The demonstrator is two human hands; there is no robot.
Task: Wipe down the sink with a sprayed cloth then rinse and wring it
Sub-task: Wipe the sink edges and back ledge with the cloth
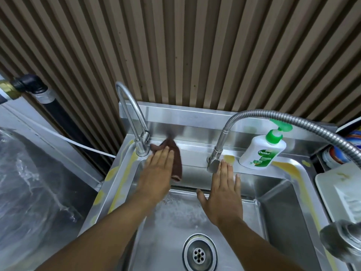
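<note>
A brown cloth [174, 153] lies on the back ledge of the steel sink [277, 202], beside the base of the left tap [136, 124]. My left hand [159, 173] presses flat on the cloth with straight fingers. My right hand [224, 190] is spread open over the basin's back wall, its fingertips just below the base of the flexible tap [216, 153], holding nothing. The drain [198, 255] sits in the basin floor between my forearms. Wet droplets cover the basin's back slope.
A white soap pump bottle [261, 151] with a green top stands on the ledge at right. The flexible hose arcs over to a spray head [343, 239] at lower right. A white tray [340, 194] borders the sink's right side. Yellowish residue streaks the rim.
</note>
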